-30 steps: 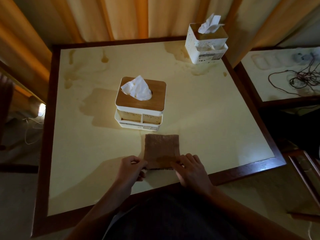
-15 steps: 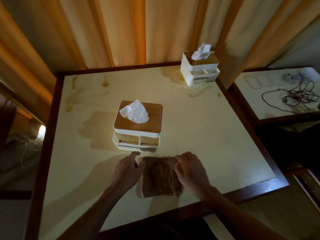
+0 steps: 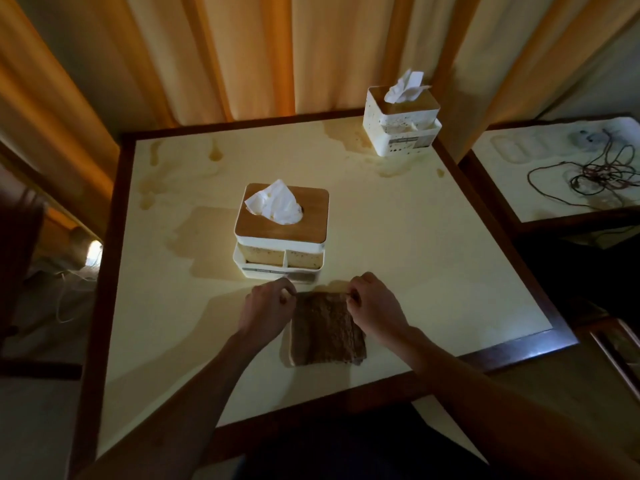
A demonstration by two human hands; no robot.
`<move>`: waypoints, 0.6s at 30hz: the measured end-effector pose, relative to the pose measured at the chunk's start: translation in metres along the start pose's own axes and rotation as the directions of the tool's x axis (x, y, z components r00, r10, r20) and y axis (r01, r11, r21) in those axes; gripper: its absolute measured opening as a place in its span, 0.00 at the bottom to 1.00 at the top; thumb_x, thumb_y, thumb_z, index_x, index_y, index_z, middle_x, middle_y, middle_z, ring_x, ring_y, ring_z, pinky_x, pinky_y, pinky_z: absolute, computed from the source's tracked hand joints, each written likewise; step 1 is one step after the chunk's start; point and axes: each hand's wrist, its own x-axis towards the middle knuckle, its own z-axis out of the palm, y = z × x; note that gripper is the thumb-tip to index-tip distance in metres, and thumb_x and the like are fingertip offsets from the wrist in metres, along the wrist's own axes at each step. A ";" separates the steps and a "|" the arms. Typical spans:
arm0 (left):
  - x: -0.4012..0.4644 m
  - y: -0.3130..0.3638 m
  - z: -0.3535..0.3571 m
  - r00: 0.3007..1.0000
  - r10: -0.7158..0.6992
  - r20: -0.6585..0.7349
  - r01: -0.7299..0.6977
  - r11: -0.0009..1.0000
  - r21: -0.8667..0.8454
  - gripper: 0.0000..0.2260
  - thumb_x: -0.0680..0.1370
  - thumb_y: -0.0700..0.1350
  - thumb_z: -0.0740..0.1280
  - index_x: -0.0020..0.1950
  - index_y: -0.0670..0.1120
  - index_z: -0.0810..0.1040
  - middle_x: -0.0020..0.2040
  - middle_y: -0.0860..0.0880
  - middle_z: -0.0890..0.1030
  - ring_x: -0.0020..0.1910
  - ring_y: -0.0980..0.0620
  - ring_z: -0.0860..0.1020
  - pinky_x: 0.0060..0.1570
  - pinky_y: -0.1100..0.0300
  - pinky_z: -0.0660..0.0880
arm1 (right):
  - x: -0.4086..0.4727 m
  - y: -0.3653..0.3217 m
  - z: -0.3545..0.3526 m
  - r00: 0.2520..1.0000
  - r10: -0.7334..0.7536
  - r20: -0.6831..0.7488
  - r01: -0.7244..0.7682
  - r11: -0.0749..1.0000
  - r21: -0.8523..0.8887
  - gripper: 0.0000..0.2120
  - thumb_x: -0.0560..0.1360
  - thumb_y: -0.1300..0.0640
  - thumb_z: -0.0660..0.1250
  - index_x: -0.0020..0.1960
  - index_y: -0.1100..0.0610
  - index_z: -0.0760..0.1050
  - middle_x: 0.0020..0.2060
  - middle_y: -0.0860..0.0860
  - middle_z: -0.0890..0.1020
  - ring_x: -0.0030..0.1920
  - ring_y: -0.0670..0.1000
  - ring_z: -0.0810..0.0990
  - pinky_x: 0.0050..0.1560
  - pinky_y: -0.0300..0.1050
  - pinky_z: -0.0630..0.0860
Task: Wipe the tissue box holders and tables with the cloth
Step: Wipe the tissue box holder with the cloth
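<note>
A brown cloth (image 3: 327, 332) lies flat on the cream table (image 3: 433, 258) near its front edge. My left hand (image 3: 268, 308) pinches the cloth's far left corner and my right hand (image 3: 375, 306) pinches its far right corner. Just beyond the cloth stands a white tissue box holder with a wooden lid (image 3: 282, 232), a tissue sticking out of it. A second white tissue box holder (image 3: 401, 123) stands at the table's far right corner. Brownish stains mark the table's far side.
Orange curtains (image 3: 242, 57) hang right behind the table. A second table (image 3: 540, 174) at the right carries tangled cables (image 3: 588, 178). A dark wooden rim (image 3: 519, 351) frames the cream top. Cords lie on the floor at the left.
Both hands have moved from the cloth's near edge to its far corners. The cloth now lies folded shorter, and the view has tilted up to show more curtain.
</note>
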 end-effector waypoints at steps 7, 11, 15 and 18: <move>-0.029 0.005 -0.004 0.995 -0.078 -0.056 0.062 0.969 -0.239 0.05 0.74 0.41 0.70 0.41 0.52 0.80 0.29 0.51 0.81 0.30 0.53 0.79 0.36 0.59 0.74 | -0.037 -0.006 -0.003 0.975 -0.163 -0.152 0.174 0.982 0.068 0.01 0.78 0.62 0.66 0.47 0.58 0.76 0.42 0.49 0.77 0.42 0.50 0.75 0.41 0.48 0.75; -0.058 0.010 -0.009 0.974 -0.221 0.045 0.210 0.819 -0.534 0.05 0.76 0.36 0.68 0.45 0.45 0.80 0.33 0.45 0.83 0.29 0.48 0.79 0.31 0.56 0.76 | -0.063 -0.008 -0.005 0.939 -0.262 -0.223 0.286 0.955 0.083 0.02 0.76 0.63 0.69 0.46 0.59 0.77 0.41 0.51 0.79 0.41 0.50 0.77 0.39 0.45 0.75; -0.080 0.013 -0.005 0.939 -0.312 0.143 0.318 0.635 -0.704 0.02 0.78 0.38 0.68 0.47 0.40 0.79 0.40 0.42 0.85 0.34 0.43 0.83 0.32 0.55 0.77 | -0.083 -0.009 -0.003 0.930 -0.284 -0.232 0.314 0.944 0.105 0.03 0.75 0.63 0.67 0.48 0.61 0.79 0.43 0.53 0.80 0.39 0.51 0.78 0.38 0.43 0.74; -0.091 0.015 0.001 0.914 -0.380 0.140 0.350 0.568 -0.745 0.06 0.77 0.42 0.71 0.48 0.39 0.79 0.40 0.40 0.84 0.35 0.43 0.83 0.33 0.55 0.77 | -0.094 -0.007 0.000 0.938 -0.275 -0.211 0.304 0.945 0.122 0.04 0.75 0.65 0.68 0.50 0.61 0.79 0.44 0.54 0.80 0.40 0.51 0.79 0.38 0.44 0.76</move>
